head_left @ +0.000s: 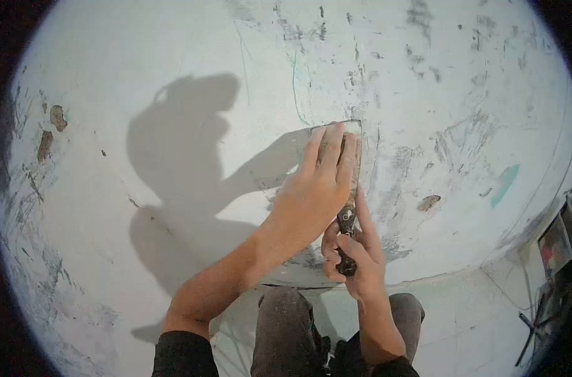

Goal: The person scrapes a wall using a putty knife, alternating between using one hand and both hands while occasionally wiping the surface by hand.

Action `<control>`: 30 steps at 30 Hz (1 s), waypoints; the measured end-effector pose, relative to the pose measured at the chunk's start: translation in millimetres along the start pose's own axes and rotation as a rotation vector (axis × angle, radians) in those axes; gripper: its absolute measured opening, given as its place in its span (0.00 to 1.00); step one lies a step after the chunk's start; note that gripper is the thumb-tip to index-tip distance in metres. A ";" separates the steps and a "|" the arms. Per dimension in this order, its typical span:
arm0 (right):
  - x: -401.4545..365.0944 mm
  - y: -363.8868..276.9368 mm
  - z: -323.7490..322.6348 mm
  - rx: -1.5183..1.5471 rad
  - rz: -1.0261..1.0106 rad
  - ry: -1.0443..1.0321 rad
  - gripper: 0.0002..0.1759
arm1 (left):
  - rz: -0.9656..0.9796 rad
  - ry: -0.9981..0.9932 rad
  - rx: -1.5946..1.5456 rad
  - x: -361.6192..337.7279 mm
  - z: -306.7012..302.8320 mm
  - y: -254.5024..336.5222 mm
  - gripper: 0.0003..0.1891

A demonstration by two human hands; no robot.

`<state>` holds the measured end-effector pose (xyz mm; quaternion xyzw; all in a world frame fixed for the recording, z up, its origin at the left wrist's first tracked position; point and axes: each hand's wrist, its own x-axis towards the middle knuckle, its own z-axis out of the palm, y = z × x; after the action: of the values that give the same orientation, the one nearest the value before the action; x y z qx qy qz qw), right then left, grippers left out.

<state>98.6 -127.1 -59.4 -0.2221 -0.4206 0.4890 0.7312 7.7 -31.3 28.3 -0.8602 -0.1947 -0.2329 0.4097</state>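
Observation:
A putty knife point(347, 220) with a dark, worn handle and a broad blade lies against a scuffed white wall point(192, 50), blade upward. My right hand point(366, 251) is closed around its handle, the thumb along the front. Across the blade rests my left hand point(314, 191), its fingers stretched out and pressing flat, hiding most of the metal. Only the blade's upper right corner and right edge show. Grey smears and dark scrape marks surround the blade on the wall.
Chipped brown patches mark the wall at left, and another chip point(428, 203) is at right, near a turquoise smear point(505, 185). My bent knees point(286, 333) are close to the wall's foot. Pale floor tiles point(462, 314) and a dark stand-like object point(532, 328) are at lower right.

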 end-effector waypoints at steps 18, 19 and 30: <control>7.8 15.7 -7.3 -0.264 -0.096 0.135 0.35 | 0.023 0.037 0.312 5.2 16.5 5.1 0.32; 7.9 11.8 -9.2 -0.250 -0.067 0.128 0.35 | 0.016 0.044 0.315 6.1 15.6 7.3 0.32; 10.1 18.6 -10.2 -0.337 -0.108 0.147 0.34 | 0.074 0.059 0.318 2.8 13.3 3.0 0.31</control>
<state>99.0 -109.3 -74.7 -0.3538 -0.4532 0.3541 0.7376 14.7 -22.1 20.6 -0.7838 -0.1851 -0.2088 0.5547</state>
